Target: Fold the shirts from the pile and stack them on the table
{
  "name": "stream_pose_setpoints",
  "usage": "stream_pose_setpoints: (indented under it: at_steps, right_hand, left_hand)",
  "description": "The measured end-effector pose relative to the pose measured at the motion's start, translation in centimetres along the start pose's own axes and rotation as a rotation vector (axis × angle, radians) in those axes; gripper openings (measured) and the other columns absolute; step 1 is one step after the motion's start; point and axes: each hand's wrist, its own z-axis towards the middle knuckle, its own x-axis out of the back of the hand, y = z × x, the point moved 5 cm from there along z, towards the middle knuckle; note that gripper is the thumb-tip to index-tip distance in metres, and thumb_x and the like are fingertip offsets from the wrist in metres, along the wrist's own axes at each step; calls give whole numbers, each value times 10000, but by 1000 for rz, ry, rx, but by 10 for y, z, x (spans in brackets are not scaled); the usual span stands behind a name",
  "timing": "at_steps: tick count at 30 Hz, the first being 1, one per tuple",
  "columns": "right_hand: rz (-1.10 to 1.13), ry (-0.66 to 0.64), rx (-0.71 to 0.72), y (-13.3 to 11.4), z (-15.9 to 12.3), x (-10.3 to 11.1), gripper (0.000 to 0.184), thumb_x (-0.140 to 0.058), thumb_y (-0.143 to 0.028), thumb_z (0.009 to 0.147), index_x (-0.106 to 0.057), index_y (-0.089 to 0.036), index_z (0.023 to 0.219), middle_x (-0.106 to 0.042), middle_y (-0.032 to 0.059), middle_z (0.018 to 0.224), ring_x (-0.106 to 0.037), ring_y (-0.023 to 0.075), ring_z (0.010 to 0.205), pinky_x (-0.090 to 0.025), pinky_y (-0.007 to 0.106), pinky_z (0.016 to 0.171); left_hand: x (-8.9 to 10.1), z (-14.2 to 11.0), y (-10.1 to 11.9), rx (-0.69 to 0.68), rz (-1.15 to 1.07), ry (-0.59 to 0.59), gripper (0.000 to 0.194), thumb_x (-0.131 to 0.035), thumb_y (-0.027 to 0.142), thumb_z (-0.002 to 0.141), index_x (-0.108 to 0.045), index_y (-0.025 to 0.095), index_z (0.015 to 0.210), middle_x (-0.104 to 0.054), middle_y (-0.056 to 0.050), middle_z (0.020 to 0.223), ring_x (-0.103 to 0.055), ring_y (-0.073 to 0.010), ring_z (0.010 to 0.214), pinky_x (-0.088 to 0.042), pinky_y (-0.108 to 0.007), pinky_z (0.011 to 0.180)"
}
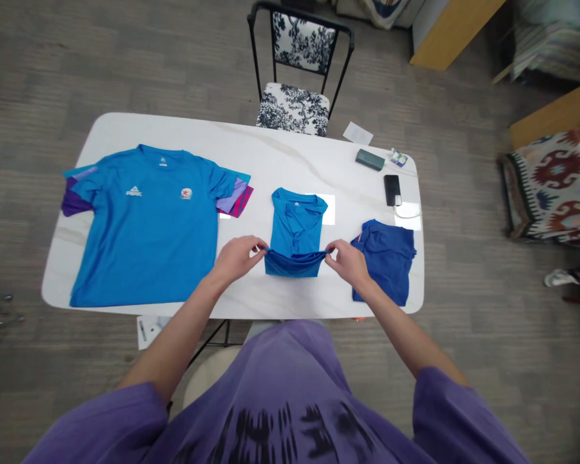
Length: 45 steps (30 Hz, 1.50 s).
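A narrow, partly folded light-blue T-shirt [297, 225] lies mid-table, its collar pointing away from me. Its lower part is turned up, and my left hand [239, 259] pinches the left corner of that raised edge. At the opposite corner, my right hand [348, 261] pinches the same edge between thumb and fingers. To the left, a blue T-shirt [149, 238] with a white logo and a round badge is spread flat on top of purple and pink shirts [80, 196]. A folded dark-blue garment [386, 264] rests just right of my right hand.
The white marble-patterned table [251, 151] carries a dark-green case [370, 160], a black phone [392, 189] with a white cable, and a small packet [398, 158] at its far right. A black-framed chair [294, 106] stands beyond the far edge. Paper [357, 133] shows beside it.
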Motion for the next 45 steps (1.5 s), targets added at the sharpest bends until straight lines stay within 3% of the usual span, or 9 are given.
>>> stream_pose_setpoints:
  at_steps: [6, 11, 14, 17, 22, 27, 32, 39, 45]
  right_hand:
    - [-121, -19, -139, 93, 220, -33, 340, -578, -321, 1033, -641, -234, 1356, -679, 120, 1419, -703, 301, 1139, -555, 378, 838]
    - [-211, -213, -154, 123, 281, -103, 436, -565, -331, 1049, -577, -227, 1473, -559, 161, 1553, -695, 321, 1151, -596, 440, 883]
    - [-220, -292, -111, 120, 277, -131, 474, -573, -319, 1049, -554, -234, 1515, -521, 167, 1598, -677, 323, 1195, -603, 459, 935]
    - [-207, -308, -132, 121, 274, -140, 523, -604, -323, 1043, -521, -225, 1550, -496, 170, 1622, -673, 315, 1192, -605, 451, 950]
    - [-159, -239, -191, 144, 290, -127, 469, -591, -354, 1060, -544, -206, 1503, -535, 179, 1555, -661, 325, 1227, -602, 460, 978]
    - [-175, -202, -463, 182, 298, -115, 721, -774, -534, 928, -541, -115, 1467, -584, 244, 1491, -705, 362, 1177, -615, 479, 952]
    - [-150, -369, -457, 183, 300, -123, 370, -736, -415, 944, -740, -187, 1236, -769, 142, 1238, -722, 314, 1144, -608, 432, 959]
    - [-135, -213, -347, 148, 284, -95, 347, -691, -362, 973, -747, -253, 1298, -766, 103, 1271, -659, 310, 1215, -590, 409, 935]
    - [-55, -112, -286, 103, 213, -51, 256, -698, -363, 959, -747, -250, 1183, -788, 64, 1194, -676, 270, 1118, -543, 349, 884]
  left_hand:
    - [-18, 213, -89, 260, 85, 308, 346, -690, 399, 1023, -712, 230, 1324, -704, -132, 1335, -710, -270, 1071, -567, -426, 985]
    - [-98, 286, -120, 226, 218, 141, 422, -669, 396, 1033, -681, 253, 1430, -635, -137, 1429, -623, -337, 1285, -521, -495, 1101]
    - [-135, 288, -121, 163, 282, -5, 516, -692, 405, 1013, -651, 273, 1510, -578, -134, 1541, -543, -384, 1384, -493, -542, 1126]
    - [-146, 290, -123, 167, 306, -38, 581, -705, 423, 1006, -617, 281, 1562, -514, -141, 1614, -488, -417, 1431, -468, -575, 1133]
    - [-118, 316, -139, 294, 256, -22, 518, -628, 494, 1056, -624, 265, 1521, -559, -175, 1520, -502, -431, 1412, -379, -634, 1202]
    - [-93, 331, -170, 518, 286, 18, 825, -811, 645, 896, -575, 139, 1503, -542, -276, 1522, -454, -501, 1457, -388, -658, 1187]
    - [-103, 329, -179, 510, 319, -55, 470, -824, 553, 878, -741, 202, 1179, -743, -191, 1246, -610, -418, 1246, -452, -613, 1125]
    - [-77, 302, -132, 394, 334, 11, 300, -733, 456, 939, -776, 228, 1129, -796, -144, 1196, -660, -367, 1170, -468, -538, 1075]
    - [-41, 226, -76, 315, 284, 47, 264, -703, 491, 948, -761, 251, 1041, -815, -98, 1079, -717, -305, 1024, -509, -423, 916]
